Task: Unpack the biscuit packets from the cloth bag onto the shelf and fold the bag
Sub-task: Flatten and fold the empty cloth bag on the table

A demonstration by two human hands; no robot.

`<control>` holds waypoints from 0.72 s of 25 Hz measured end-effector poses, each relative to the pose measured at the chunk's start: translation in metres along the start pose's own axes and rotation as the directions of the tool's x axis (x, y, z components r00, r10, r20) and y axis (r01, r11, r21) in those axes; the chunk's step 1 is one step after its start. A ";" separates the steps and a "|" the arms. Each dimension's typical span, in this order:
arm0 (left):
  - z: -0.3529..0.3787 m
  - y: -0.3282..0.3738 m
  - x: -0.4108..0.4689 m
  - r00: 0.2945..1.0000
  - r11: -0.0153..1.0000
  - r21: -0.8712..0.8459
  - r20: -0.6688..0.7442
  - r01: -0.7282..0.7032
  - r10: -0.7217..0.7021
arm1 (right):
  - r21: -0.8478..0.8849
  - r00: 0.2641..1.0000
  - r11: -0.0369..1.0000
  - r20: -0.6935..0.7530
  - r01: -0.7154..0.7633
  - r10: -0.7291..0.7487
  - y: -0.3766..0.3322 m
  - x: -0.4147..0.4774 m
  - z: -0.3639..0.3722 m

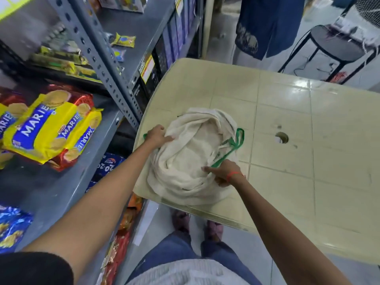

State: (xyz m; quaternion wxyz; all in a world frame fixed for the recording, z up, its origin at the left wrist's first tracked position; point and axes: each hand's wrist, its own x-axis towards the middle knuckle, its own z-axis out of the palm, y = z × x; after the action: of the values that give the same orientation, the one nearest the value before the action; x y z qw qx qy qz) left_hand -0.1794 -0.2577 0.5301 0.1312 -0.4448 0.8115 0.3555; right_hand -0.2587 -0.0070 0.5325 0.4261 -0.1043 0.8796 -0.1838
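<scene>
Where print is legible, the yellow-and-blue biscuit packets [49, 128] on the grey shelf [61, 188], well left of the left-hand fingers, read "MARIE"; a blue packet [110, 164] on the tier below reads "20-20", upside down. Green lettering on the cloth bag [191, 155] is too creased to read. Cream, crumpled, green-handled, the bag lies slack on the cream table [287, 124] corner. Left hand [157, 135] grips its left rim, fingers curled together; right hand [226, 172] pinches its right rim beside a green handle [238, 138].
</scene>
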 end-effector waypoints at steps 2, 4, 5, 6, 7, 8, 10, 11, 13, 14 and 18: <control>-0.001 -0.011 0.001 0.998 1.000 -0.013 0.055 -0.001 0.002 | -0.081 0.998 0.997 0.061 -0.012 0.017 0.004 0.002 0.013; -0.004 -0.019 -0.002 0.994 1.000 0.021 0.112 0.008 -0.010 | -0.217 0.998 0.976 0.060 0.019 -0.006 0.010 0.008 0.021; -0.003 -0.022 -0.004 0.988 0.998 0.050 0.150 0.029 -0.036 | -0.249 1.000 0.969 0.017 0.009 -0.005 0.013 0.012 0.020; 0.000 -0.025 -0.008 0.977 0.996 0.070 0.202 0.061 -0.074 | -0.242 0.999 0.970 -0.045 -0.010 -0.001 0.018 0.017 0.015; 0.003 -0.026 -0.015 0.953 0.994 0.068 0.284 0.089 -0.104 | -0.208 0.993 0.977 -0.119 -0.038 0.013 0.021 0.019 0.005; 0.006 -0.026 -0.024 0.908 0.990 0.055 0.395 0.126 -0.138 | -0.178 0.976 0.982 -0.219 -0.059 0.019 0.026 0.022 -0.007; 0.009 -0.022 -0.038 0.758 0.979 0.069 0.623 0.193 -0.194 | -0.146 0.922 0.984 -0.386 -0.103 0.039 0.032 0.024 -0.033; 0.009 -0.019 -0.041 0.695 0.976 0.102 0.688 0.193 -0.209 | -0.131 0.904 0.986 -0.427 -0.106 0.040 0.036 0.024 -0.043; 0.007 -0.004 -0.040 0.729 0.974 0.138 0.646 0.179 -0.226 | -0.117 0.899 0.990 -0.437 -0.077 0.019 0.038 0.020 -0.051; 0.006 0.005 -0.035 0.829 0.979 0.141 0.522 0.148 -0.200 | -0.144 0.906 0.987 -0.423 -0.071 0.003 0.038 0.014 -0.050; 0.002 0.039 -0.012 0.985 0.993 0.111 -0.165 -0.040 0.058 | -0.279 0.969 0.952 -0.241 -0.128 0.060 0.042 -0.008 -0.033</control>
State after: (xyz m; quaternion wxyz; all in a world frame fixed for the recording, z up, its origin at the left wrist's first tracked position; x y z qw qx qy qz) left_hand -0.2045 -0.2348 0.5531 0.0771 -0.4455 0.8483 0.2756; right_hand -0.2810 0.0421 0.5402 0.3096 -0.1020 0.9444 -0.0420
